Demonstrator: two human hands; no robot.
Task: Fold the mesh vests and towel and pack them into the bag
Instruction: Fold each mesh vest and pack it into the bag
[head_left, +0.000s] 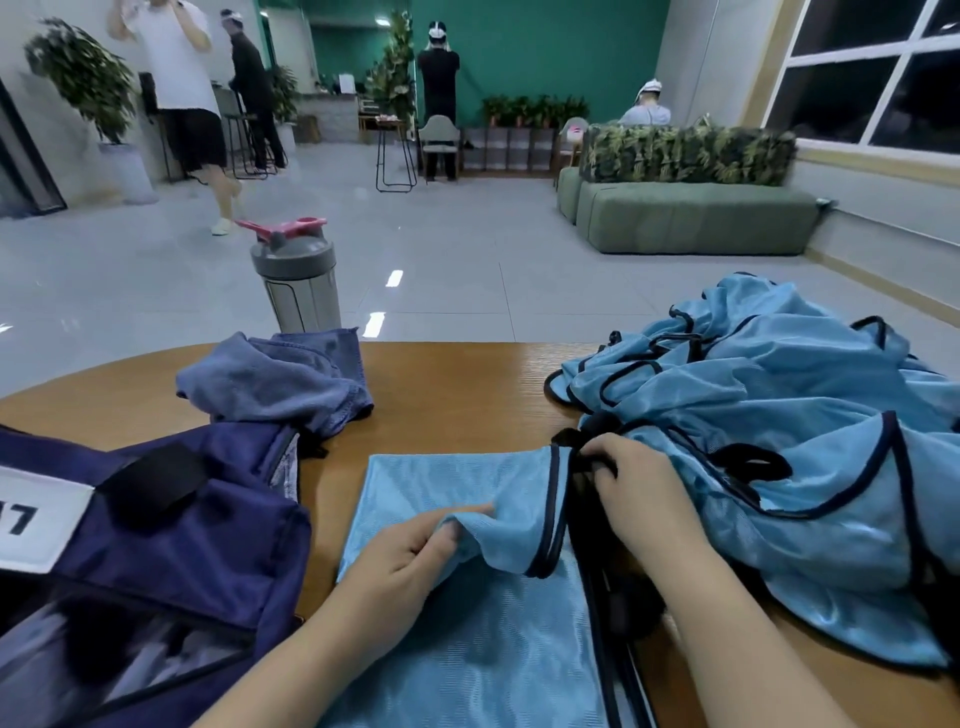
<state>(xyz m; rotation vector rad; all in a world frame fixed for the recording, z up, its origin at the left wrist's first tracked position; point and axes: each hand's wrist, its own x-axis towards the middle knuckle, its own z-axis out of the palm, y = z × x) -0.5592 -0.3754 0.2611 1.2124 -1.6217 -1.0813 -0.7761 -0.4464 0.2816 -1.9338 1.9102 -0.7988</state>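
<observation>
A light blue mesh vest (457, 597) lies flat on the wooden table (457, 395) directly in front of the person, its long axis running away from the body, with a dark-trimmed edge along its right side. The left hand (405, 561) pinches a raised fold of the fabric near the vest's middle, fingers closed on the cloth. The right hand (639, 493) sits just to the right of that trimmed edge, fingers curled around a dark strap or binding where the vest meets the heap of unfolded vests (779, 415), which is piled to the right and spills toward the table's far edge. Whether the strap belongs to the flat vest or to the heap cannot be told. The fold in hand appears to turn across the short axis, from the right edge toward the left, so the right hand is nearer the edge that likely has to travel. The navy bag (171, 545) lies open at the left, just beside the flat vest and nearer the left hand. The blue towel (280, 379) sits crumpled beyond the bag, still unfolded, with a grey shaker bottle (298, 280) standing behind it.
</observation>
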